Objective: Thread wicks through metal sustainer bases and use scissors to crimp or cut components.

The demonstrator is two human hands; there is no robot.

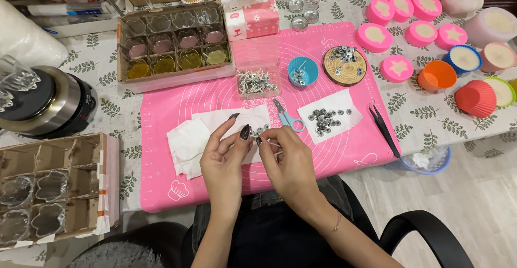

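Note:
Over the pink silicone mat [344, 149], my left hand [223, 157] and my right hand [288, 163] meet fingertip to fingertip. Both pinch a small metal wick piece [259, 132] with a thin white wick between them. White tissue sheets [188, 141] lie under and left of my hands. Small blue scissors [288, 118] rest just beyond my right hand. A white paper [329, 116] with several metal wick tabs lies to the right.
A clear box of wicks [257, 79], a blue cup [302, 71] and a wooden disc [344, 65] hold metal tabs. Black tweezers [384, 128] lie at the mat's right. Cardboard trays of glass cups [175, 44] [51, 190], a melting pot [46, 101], pink moulds [401, 18].

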